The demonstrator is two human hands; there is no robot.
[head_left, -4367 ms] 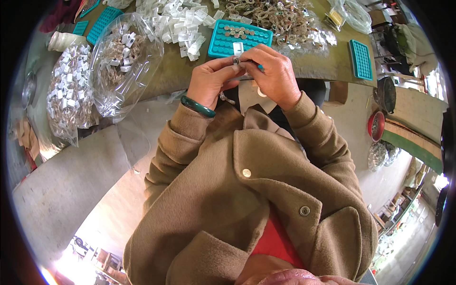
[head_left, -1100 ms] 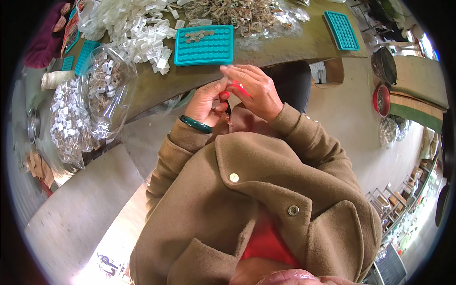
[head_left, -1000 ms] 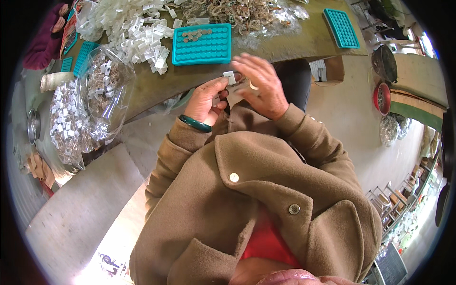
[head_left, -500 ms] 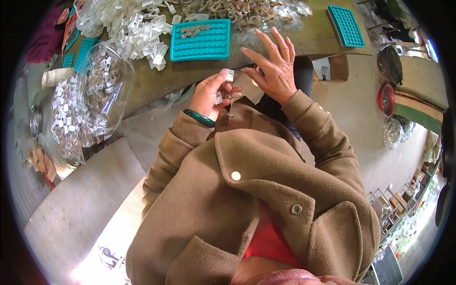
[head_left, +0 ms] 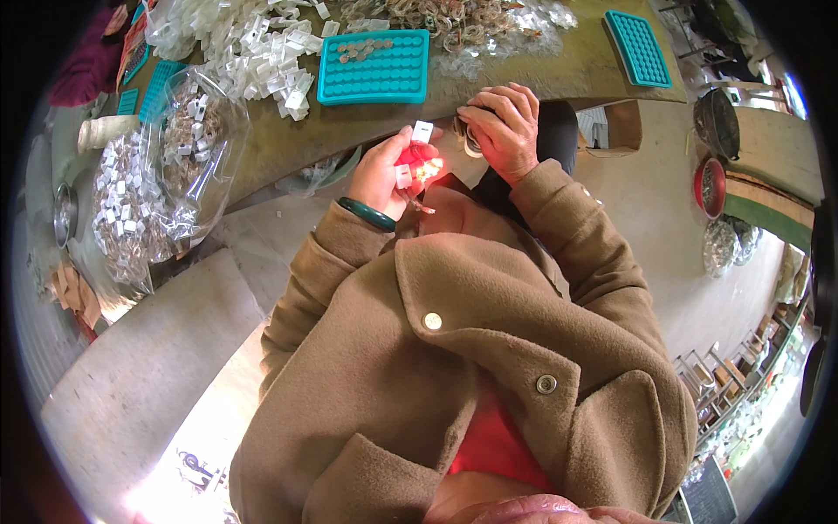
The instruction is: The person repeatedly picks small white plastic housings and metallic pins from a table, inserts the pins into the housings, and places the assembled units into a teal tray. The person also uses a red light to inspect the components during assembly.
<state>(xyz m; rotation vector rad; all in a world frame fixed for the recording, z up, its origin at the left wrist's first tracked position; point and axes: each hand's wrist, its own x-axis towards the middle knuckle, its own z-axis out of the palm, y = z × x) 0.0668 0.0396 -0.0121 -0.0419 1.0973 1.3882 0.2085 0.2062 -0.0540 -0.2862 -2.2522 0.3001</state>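
Note:
My left hand (head_left: 384, 170), with a dark green bangle at its wrist, is closed on small white plastic boxes. One box (head_left: 422, 132) sticks up between thumb and finger; another box (head_left: 403, 177) lies lower, against the palm. A bright red-white glow (head_left: 426, 168) shines at the fingers beside them, and a thin strand hangs below. To its right, apart from it, my right hand (head_left: 504, 131) is curled around small round pieces (head_left: 469, 138), mostly hidden by the fingers. Beyond both hands lies a teal tray (head_left: 374, 87) of round hollows, with several small silvery discs (head_left: 362, 50) at its far side.
White boxes (head_left: 275, 65) are heaped at the table's far left, beside a pile of tangled thin wires (head_left: 436, 19). A second teal tray (head_left: 638, 50) lies at the right edge. Clear bags (head_left: 131, 210) of boxes and wires stand on the left. A cardboard box (head_left: 622, 127) sits below the table.
A red-white glow has appeared in my left hand. My right hand's spread fingers have curled in around the round pieces.

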